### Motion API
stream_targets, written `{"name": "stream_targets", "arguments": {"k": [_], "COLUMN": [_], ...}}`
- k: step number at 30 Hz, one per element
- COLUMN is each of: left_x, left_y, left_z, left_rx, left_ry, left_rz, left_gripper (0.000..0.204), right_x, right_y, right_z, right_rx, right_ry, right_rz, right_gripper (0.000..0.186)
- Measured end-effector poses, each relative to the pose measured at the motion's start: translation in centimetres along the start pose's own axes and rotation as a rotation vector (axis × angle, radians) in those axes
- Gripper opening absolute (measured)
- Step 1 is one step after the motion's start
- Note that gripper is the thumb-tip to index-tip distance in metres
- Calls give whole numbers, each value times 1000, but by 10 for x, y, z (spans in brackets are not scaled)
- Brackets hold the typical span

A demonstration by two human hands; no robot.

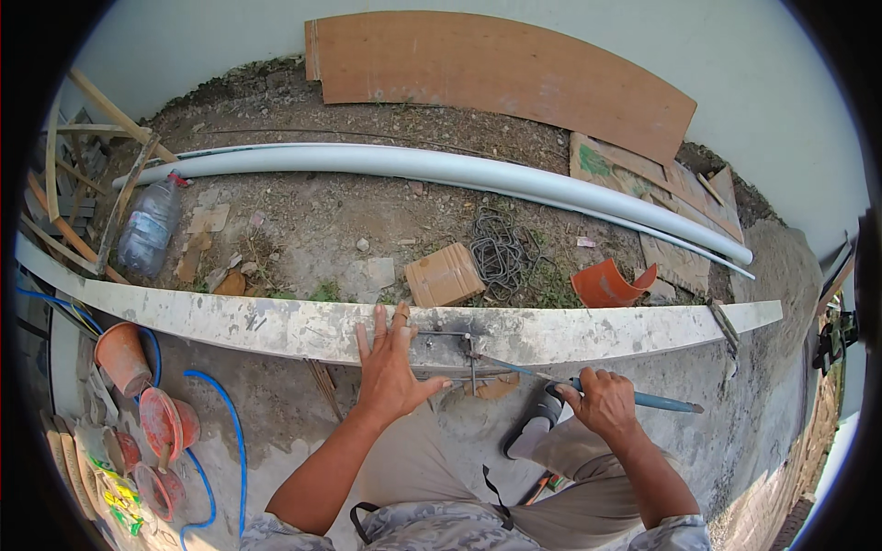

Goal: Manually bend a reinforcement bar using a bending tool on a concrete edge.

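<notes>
1. Head view: the left hand [390, 367] lay over one white beam [588, 335], fingers spread wide, gripping nothing I could see.
2. The right hand [604, 404] curled its fingers around one blue bar [666, 402].
3. The metal rod [446, 333] sat mid-beam, near the bar's left tip.
4. Bending seemed underway, needing steady pulling.
5. Farther: one box [446, 274], one bottle [150, 230].

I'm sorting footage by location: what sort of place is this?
Probably an outdoor building site: a long white pipe lies over bare earth, a brown board stands by a pale wall.
</notes>
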State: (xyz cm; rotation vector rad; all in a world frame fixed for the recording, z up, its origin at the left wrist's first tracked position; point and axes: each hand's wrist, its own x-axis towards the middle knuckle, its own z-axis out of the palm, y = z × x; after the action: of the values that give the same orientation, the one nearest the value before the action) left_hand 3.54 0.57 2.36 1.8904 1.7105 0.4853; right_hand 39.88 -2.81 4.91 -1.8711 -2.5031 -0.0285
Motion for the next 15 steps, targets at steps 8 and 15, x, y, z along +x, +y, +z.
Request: {"name": "stream_targets", "arguments": {"k": [8, 15], "left_x": [-1, -2], "left_y": [-7, -6], "left_z": [6, 4], "left_rx": [45, 8], "left_ry": [61, 88], "left_rz": [37, 51], "left_gripper": [132, 134], "right_x": [1, 2], "right_y": [-15, -9], "right_z": [-2, 4], "right_rx": [-26, -15], "right_ry": [58, 57], "right_rz": [46, 46], "right_gripper": [56, 55]}}
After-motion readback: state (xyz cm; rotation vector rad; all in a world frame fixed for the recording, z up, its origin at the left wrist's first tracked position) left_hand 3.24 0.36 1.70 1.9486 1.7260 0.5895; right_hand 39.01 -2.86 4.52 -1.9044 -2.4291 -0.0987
